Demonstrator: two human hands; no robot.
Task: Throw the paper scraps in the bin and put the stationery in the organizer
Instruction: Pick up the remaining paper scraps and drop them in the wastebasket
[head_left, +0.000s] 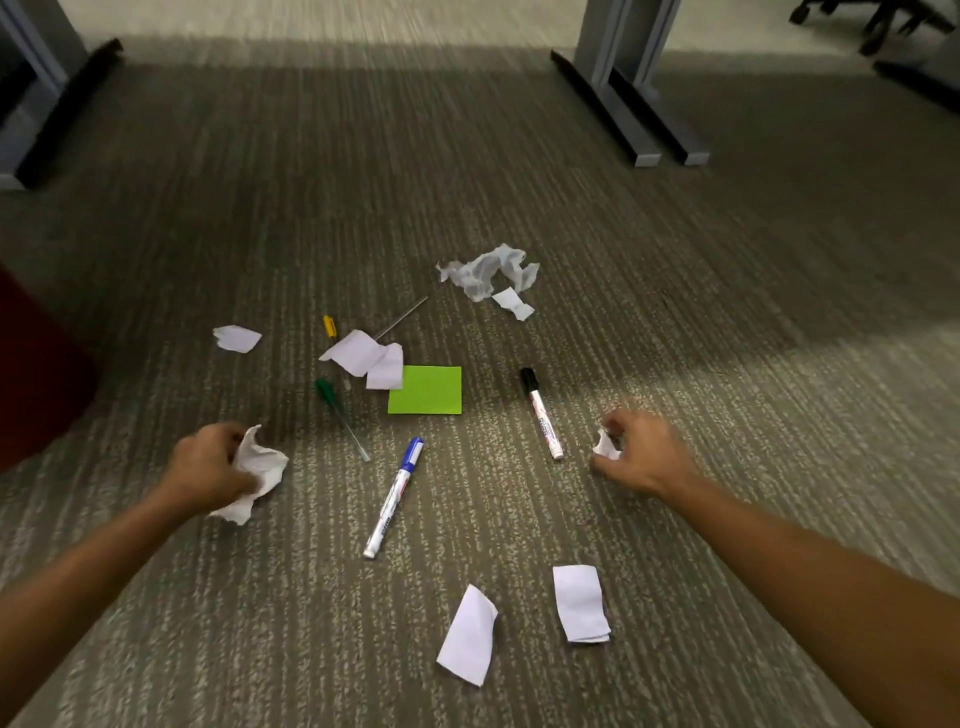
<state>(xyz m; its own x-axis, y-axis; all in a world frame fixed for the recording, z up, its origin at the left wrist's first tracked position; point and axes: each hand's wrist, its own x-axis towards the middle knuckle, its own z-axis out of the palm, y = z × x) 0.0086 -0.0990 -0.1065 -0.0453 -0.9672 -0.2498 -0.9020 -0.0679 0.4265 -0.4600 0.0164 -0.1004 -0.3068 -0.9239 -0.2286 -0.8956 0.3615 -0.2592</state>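
Note:
My left hand (208, 467) grips a crumpled white paper scrap (262, 470) low over the carpet. My right hand (641, 449) pinches a small crumpled scrap (607, 447). Between them lie a blue-capped marker (394, 498) and a black-capped marker (541, 413). Further off are a green sticky-note pad (426, 389), a green pen (340, 415), a yellow pen (330, 328) and a thin grey pen (402, 317), the last two partly under flat white scraps (366, 358). More scraps lie at the far right (488, 273), far left (236, 339) and near me (467, 636) (581, 604).
Grey striped carpet covers the floor. Desk legs stand at the back right (631, 98) and back left (47, 104). A dark red object (36, 374) sits at the left edge. Chair wheels (878, 26) show at the top right. No bin or organizer is in view.

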